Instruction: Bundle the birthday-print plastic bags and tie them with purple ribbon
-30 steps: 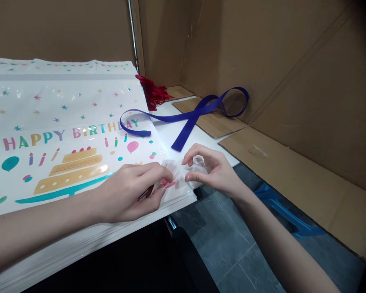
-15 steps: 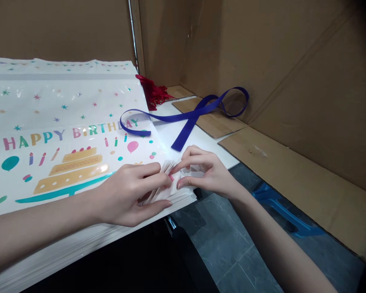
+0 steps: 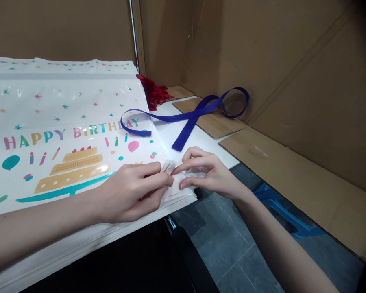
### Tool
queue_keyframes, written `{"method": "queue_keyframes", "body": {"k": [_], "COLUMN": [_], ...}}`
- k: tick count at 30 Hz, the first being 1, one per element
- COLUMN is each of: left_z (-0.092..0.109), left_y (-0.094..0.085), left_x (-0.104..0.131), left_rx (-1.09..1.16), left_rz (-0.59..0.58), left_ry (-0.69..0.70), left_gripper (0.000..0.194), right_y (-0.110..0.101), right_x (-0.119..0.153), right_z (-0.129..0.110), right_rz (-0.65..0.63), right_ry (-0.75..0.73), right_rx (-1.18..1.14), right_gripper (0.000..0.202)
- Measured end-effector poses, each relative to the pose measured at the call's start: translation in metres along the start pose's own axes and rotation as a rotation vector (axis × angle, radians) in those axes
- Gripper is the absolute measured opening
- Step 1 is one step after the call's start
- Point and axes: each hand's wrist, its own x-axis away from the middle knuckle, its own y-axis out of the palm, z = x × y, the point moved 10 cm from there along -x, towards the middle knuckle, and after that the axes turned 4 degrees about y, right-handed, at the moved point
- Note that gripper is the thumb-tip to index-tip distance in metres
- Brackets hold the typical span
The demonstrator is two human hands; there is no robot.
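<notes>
HAPPY BIRTHDAY sheets [image 3: 88, 106]: a thick stack of glossy white plastic, filling 9 o'clock on a dial centred on the view; a tiered yellow cake picture [image 3: 70, 171] on a teal stand is printed on the top one, below the lettering.
Left hand [image 3: 137, 191]: at 8 o'clock, laid over the near right part of the stack, fingers curled in and clamped on the pleated edge.
Red bundle [image 3: 155, 93]: at 11 o'clock, thin tangled strands just beside the stack's far right side.
Pleated edge [image 3: 168, 167]: near the stack's right corner, toward 7 o'clock and close to the centre; whitish plastic gathered into narrow folds between the two hands' fingertips.
Blue-violet ribbon [image 3: 184, 134]: toward 1 o'clock, crossing over itself, one curled end over the printed sheets, the far loop above brown cardboard.
White board [image 3: 222, 152]: under part of the ribbon, right of the stack.
Right hand [image 3: 209, 171]: between 4 and 5 o'clock, half spread; the index tip touches the pleated edge, the thumb stands apart below it. Whether the other bent fingers grip plastic, I cannot tell.
Blue plastic piece [image 3: 288, 213]: at 4 o'clock, low, over grey floor tiles [image 3: 232, 248].
Cardboard panel [image 3: 317, 89]: upright, between 2 and 3 o'clock.
</notes>
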Motion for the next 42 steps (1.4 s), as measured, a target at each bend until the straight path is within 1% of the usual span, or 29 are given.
{"method": "queue_keyframes", "body": {"k": [3, 6, 9, 10, 12, 15, 17, 20, 23, 27, 29, 31, 33, 36, 38, 41, 42], "left_z": [0.000, -0.001, -0.002, -0.002, -0.001, 0.002, 0.001, 0.001, 0.002, 0.000, -0.001, -0.001, 0.000, 0.002, 0.002, 0.001, 0.001], "left_y": [-0.001, -0.002, -0.003, -0.003, -0.002, 0.001, 0.001, 0.000, 0.000, 0.000, 0.000, 0.000, 0.001, 0.004, 0.005, 0.004, 0.003], "left_x": [0.000, 0.001, 0.003, 0.003, 0.003, 0.002, 0.002, 0.003, 0.003, 0.003, 0.003, 0.003, 0.003, 0.004, 0.004, 0.003, 0.003], "left_rx": [0.027, 0.038, 0.046, 0.042, 0.016, -0.039, -0.045, -0.017, -0.010, 0.012, 0.030, 0.028, -0.014, -0.096, -0.112, -0.075, -0.060], "left_rz": [0.034, 0.058, 0.067, 0.063, 0.036, -0.020, -0.018, 0.005, 0.022, 0.036, 0.035, 0.019, -0.012, -0.050, -0.049, -0.030, -0.022], "left_ry": [-0.009, -0.028, -0.041, -0.038, -0.022, 0.013, 0.010, 0.000, 0.001, -0.014, -0.029, -0.030, -0.004, 0.035, 0.030, 0.010, 0.006], "left_gripper": [0.013, 0.012, 0.018, 0.021, 0.026, 0.025, 0.022, 0.013, 0.018, 0.018, 0.021, 0.027, 0.030, 0.028, 0.025, 0.015, 0.016], "right_y": [0.000, -0.005, -0.014, -0.015, -0.012, -0.004, -0.001, 0.001, 0.000, -0.009, -0.012, -0.012, -0.007, 0.000, 0.002, 0.002, 0.003], "right_x": [-0.003, -0.003, 0.000, 0.001, 0.002, 0.003, 0.002, 0.000, -0.003, -0.002, 0.000, 0.002, 0.003, 0.003, 0.002, 0.000, -0.001], "right_z": [-0.003, -0.003, 0.001, 0.002, 0.003, 0.001, -0.002, -0.005, -0.007, -0.004, -0.001, 0.001, 0.000, -0.003, -0.005, -0.006, -0.006], "right_rz": [0.030, 0.090, 0.156, 0.156, 0.113, 0.021, 0.002, 0.015, 0.044, 0.132, 0.151, 0.122, 0.062, -0.004, -0.005, 0.014, 0.021], "right_ry": [-0.006, 0.001, 0.021, 0.024, 0.023, 0.008, -0.004, -0.010, -0.008, 0.013, 0.020, 0.023, 0.016, -0.007, -0.021, -0.025, -0.022], "right_rx": [0.002, -0.013, -0.026, -0.031, -0.036, -0.008, 0.009, 0.014, 0.012, 0.002, -0.012, -0.027, -0.037, -0.018, 0.004, 0.013, 0.012], "right_gripper": [0.029, 0.032, 0.036, 0.035, 0.032, 0.032, 0.034, 0.032, 0.031, 0.032, 0.030, 0.028, 0.027, 0.032, 0.034, 0.034, 0.034]}}
